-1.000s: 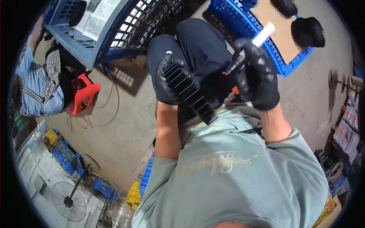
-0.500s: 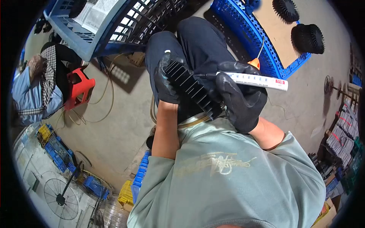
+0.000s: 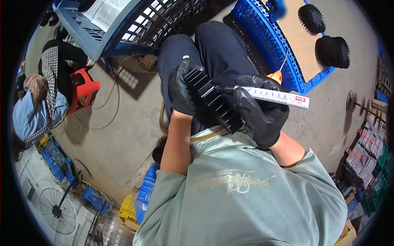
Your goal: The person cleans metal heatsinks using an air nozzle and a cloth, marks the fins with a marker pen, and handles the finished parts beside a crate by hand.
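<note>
Left hand [image 3: 182, 90] grips the part [image 3: 213, 101], right hand [image 3: 262, 112] the marker [image 3: 273, 95], tip [image 3: 219, 88] by the part's edge! Crate [image 3: 304, 87] sits beyond right fingers, apart.

Colour rundown, folks: my marker [image 3: 283, 98] is white with blue and black lettering plus a red patch, and the finned part [image 3: 213, 100] is plain black. Left glove [image 3: 180, 88] and right glove [image 3: 262, 115]? Both black too lol. My shirt [image 3: 246, 209] is pale grey-green with a scribbly cream print, and my trousers [image 3: 221, 45] are dark navy. One basket [image 3: 305, 85] is bright blue, the other crate [image 3: 96, 41] a duller grey-blue. Stool [image 3: 84, 88]: bright red. The other person [image 3: 35, 112] has a light blue top, black trousers and black-and-white checks.
</note>
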A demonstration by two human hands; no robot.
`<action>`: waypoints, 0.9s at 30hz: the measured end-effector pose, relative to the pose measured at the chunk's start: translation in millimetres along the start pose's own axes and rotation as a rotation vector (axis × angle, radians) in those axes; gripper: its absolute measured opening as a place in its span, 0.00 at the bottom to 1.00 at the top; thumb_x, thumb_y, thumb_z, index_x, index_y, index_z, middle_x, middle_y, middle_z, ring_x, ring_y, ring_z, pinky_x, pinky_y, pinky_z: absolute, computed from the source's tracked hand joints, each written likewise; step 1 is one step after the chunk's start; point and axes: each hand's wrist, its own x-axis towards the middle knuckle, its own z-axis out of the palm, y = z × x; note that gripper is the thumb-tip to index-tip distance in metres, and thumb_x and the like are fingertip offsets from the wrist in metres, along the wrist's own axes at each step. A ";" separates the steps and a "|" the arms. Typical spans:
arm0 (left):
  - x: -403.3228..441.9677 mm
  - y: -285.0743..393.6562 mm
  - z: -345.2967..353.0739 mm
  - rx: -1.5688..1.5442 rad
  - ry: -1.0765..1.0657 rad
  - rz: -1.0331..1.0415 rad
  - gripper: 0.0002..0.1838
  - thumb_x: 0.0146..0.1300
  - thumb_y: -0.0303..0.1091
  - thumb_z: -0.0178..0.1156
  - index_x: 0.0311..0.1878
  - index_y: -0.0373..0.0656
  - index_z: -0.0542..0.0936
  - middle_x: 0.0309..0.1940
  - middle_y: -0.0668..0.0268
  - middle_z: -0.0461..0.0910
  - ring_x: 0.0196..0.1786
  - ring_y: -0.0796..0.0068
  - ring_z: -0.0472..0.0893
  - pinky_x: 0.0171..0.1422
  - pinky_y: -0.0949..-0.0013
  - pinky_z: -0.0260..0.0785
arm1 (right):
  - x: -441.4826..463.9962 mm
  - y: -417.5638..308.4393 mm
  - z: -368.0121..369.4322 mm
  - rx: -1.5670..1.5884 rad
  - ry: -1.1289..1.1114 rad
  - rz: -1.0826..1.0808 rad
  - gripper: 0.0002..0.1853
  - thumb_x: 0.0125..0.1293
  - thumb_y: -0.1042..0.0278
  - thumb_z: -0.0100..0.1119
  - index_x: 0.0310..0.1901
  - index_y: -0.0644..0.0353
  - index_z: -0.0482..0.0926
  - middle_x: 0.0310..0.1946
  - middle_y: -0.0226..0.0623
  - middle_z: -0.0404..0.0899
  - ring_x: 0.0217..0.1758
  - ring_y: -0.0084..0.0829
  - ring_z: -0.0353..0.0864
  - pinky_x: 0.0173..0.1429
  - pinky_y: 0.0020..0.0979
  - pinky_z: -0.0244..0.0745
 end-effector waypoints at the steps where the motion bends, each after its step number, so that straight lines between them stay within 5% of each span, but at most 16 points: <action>1: -0.2 1.8 -0.5 0.021 -0.003 0.017 0.18 0.70 0.44 0.52 0.31 0.40 0.80 0.19 0.60 0.80 0.20 0.66 0.80 0.26 0.65 0.76 | -0.2 0.3 0.6 0.024 0.001 0.011 0.12 0.56 0.84 0.66 0.43 0.67 0.79 0.37 0.37 0.82 0.38 0.23 0.82 0.41 0.24 0.76; 9: -0.8 5.4 -2.3 -0.026 -0.020 -0.041 0.19 0.71 0.45 0.51 0.32 0.40 0.79 0.18 0.59 0.79 0.19 0.65 0.80 0.25 0.65 0.76 | -5.9 3.6 -5.9 -0.241 -0.028 -0.117 0.11 0.54 0.84 0.67 0.40 0.66 0.81 0.37 0.40 0.82 0.36 0.29 0.82 0.39 0.27 0.76; 15: -1.5 12.1 -1.5 -0.069 -0.038 -0.036 0.19 0.71 0.45 0.50 0.33 0.39 0.79 0.18 0.58 0.79 0.19 0.64 0.80 0.25 0.66 0.76 | -2.3 4.3 -11.1 -0.537 -0.115 -0.461 0.13 0.53 0.85 0.67 0.42 0.65 0.82 0.39 0.40 0.81 0.39 0.33 0.82 0.42 0.31 0.75; 24: -4.4 14.1 -1.0 -0.084 -0.019 -0.087 0.19 0.71 0.46 0.50 0.33 0.39 0.79 0.19 0.56 0.80 0.20 0.62 0.81 0.26 0.63 0.77 | -9.3 -0.2 -3.3 -0.154 0.000 -0.066 0.14 0.53 0.86 0.67 0.42 0.65 0.82 0.39 0.40 0.82 0.39 0.33 0.83 0.41 0.29 0.76; 27: -4.6 12.2 -1.4 -0.043 -0.034 -0.055 0.20 0.71 0.46 0.50 0.33 0.39 0.79 0.19 0.56 0.80 0.20 0.62 0.81 0.26 0.63 0.77 | -4.1 -1.5 -6.5 -0.309 -0.057 -0.246 0.14 0.52 0.86 0.67 0.41 0.64 0.83 0.37 0.41 0.82 0.37 0.33 0.83 0.39 0.30 0.76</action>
